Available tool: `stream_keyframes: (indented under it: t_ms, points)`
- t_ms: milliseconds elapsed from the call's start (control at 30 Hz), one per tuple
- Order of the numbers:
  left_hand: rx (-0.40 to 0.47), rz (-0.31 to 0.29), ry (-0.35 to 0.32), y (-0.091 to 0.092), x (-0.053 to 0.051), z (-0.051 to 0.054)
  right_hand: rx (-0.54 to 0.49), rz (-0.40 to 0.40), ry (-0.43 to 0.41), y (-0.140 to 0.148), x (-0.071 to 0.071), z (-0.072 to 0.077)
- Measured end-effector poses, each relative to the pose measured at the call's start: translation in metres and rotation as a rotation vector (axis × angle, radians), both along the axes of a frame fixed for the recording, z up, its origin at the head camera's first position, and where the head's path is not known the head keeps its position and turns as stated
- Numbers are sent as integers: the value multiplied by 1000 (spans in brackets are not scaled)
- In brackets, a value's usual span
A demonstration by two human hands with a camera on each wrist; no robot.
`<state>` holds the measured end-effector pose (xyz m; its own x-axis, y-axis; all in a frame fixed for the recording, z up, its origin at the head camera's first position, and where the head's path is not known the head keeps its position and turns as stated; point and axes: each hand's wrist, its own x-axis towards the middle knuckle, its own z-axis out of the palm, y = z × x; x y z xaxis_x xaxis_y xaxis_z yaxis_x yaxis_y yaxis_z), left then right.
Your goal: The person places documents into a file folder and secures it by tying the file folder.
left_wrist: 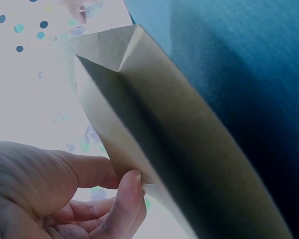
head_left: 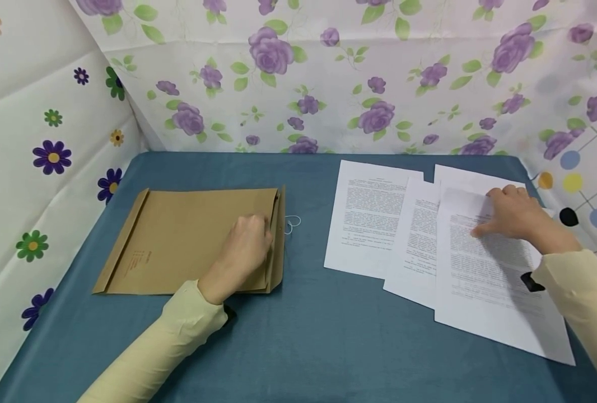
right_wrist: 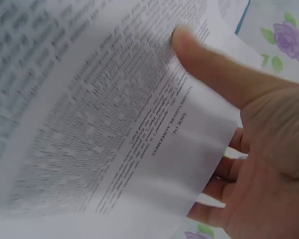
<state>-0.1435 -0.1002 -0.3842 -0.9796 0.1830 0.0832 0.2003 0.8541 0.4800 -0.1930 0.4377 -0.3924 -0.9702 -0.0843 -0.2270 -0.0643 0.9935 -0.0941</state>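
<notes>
On the blue cloth [head_left: 329, 347], at left, one brown envelope [head_left: 192, 235] is laid, its mouth turned to the right. Small red print is seen on it, illegible. One white string [head_left: 292, 224] is looped just beside the mouth. Two hands counted. By the left hand [head_left: 243, 243] one wall of the mouth is pinched between thumb and finger; the two walls are parted, and a folded gusset is shown in the left wrist view. The inside is lost in shadow; contents cannot be told. From the head view the pinch is masked by the hand's own back.

At right, three overlapping printed faces are counted: left sheet [head_left: 369, 212], middle sheet [head_left: 419, 246], right sheet [head_left: 480, 313]. Behind the last, one further top edge is made out. By the right hand [head_left: 520, 215] the right sheet is held near its top, thumb stretched over the print, other fingers behind, their tips hidden by the paper. "AGREEMENT" is legible in its heading; much of the body text is blurred. Two pale sleeves [head_left: 162, 341] are cut off by the frame.
</notes>
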Motion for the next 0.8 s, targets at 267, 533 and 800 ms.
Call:
stream_keyframes:
  t_ms: [267, 533, 800]
  points:
    - [2, -6, 3, 0, 1, -1, -94, -10, 25, 17, 0, 1]
    - [4, -12, 22, -2, 1, -2, -56, 54, 14, 30, 11, 33]
    - [7, -13, 36, -3, 0, -2, -35, 29, 129, 33, 33, 67]
